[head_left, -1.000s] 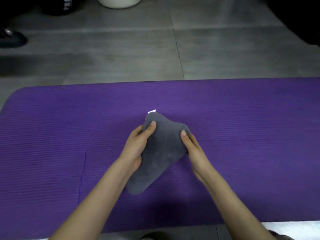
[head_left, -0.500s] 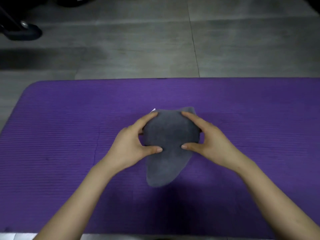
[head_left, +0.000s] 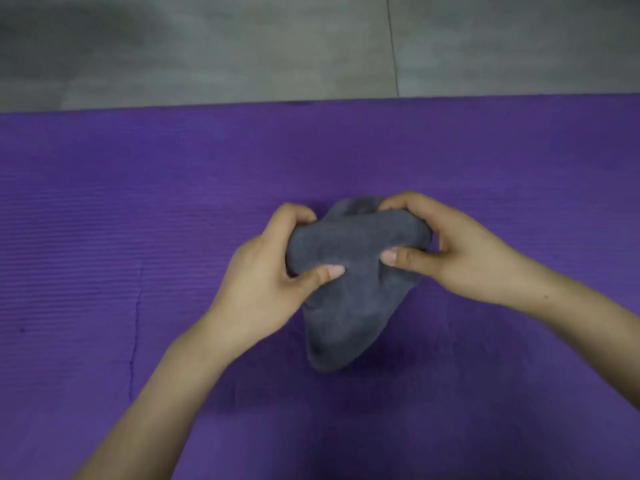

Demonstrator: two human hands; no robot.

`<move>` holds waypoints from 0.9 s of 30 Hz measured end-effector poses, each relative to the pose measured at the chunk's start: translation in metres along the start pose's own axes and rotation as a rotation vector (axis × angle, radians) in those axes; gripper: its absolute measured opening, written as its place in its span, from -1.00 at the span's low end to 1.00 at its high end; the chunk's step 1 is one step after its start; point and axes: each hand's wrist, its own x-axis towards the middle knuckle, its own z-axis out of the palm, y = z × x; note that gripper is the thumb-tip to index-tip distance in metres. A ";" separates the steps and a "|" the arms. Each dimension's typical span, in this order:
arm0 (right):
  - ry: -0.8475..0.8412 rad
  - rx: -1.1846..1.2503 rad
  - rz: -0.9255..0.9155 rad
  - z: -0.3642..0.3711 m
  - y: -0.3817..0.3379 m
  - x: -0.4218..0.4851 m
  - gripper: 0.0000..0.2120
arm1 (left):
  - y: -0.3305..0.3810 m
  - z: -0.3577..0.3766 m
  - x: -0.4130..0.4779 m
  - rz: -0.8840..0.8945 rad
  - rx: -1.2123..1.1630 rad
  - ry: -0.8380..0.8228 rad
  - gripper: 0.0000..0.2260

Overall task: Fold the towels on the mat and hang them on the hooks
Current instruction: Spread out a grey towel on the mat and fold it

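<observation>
A gray towel (head_left: 349,299), bunched into a thick wedge that narrows toward the person, sits in the middle of a purple mat (head_left: 138,220) spread on a gray tiled floor (head_left: 242,46). The left hand (head_left: 266,282) grips its upper left end, fingers (head_left: 294,216) curled over the far edge and thumb pressing on top. The right hand (head_left: 460,251) pinches the upper right end the same way.

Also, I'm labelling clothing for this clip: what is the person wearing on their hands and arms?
Nothing that shows. The left hand and right hand are bare: no gloves, rings or watch. The left forearm and right forearm are bare too, with no sleeve in view up to the picture's edge. The thumbnails are short and look unpainted.
</observation>
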 end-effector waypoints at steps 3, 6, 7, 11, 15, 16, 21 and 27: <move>0.046 0.040 0.068 -0.012 -0.003 -0.029 -0.72 | 0.027 0.013 -0.002 -0.044 -0.038 -0.048 -0.58; 0.089 0.035 0.162 -0.023 -0.022 -0.067 -0.73 | 0.061 0.023 -0.016 -0.105 -0.127 -0.112 -0.57; 0.101 0.027 0.188 -0.026 -0.031 -0.076 -0.72 | 0.070 0.026 -0.021 -0.117 -0.134 -0.127 -0.56; 0.151 -0.021 0.303 -0.055 -0.092 -0.115 -0.72 | 0.134 0.008 -0.048 -0.155 -0.169 -0.126 -0.51; 0.234 -0.091 0.416 -0.097 -0.182 -0.155 -0.65 | 0.228 -0.047 -0.066 -0.351 -0.294 -0.115 -0.53; 0.261 -0.108 0.435 -0.108 -0.210 -0.165 -0.62 | 0.256 -0.064 -0.068 -0.386 -0.312 -0.114 -0.56; 0.382 -0.150 0.499 -0.182 -0.356 -0.223 -0.64 | 0.416 -0.141 -0.079 -0.422 -0.314 -0.178 -0.69; 0.503 -0.100 0.496 -0.297 -0.489 -0.288 -0.63 | 0.592 -0.204 -0.073 -0.306 -0.214 -0.207 -0.73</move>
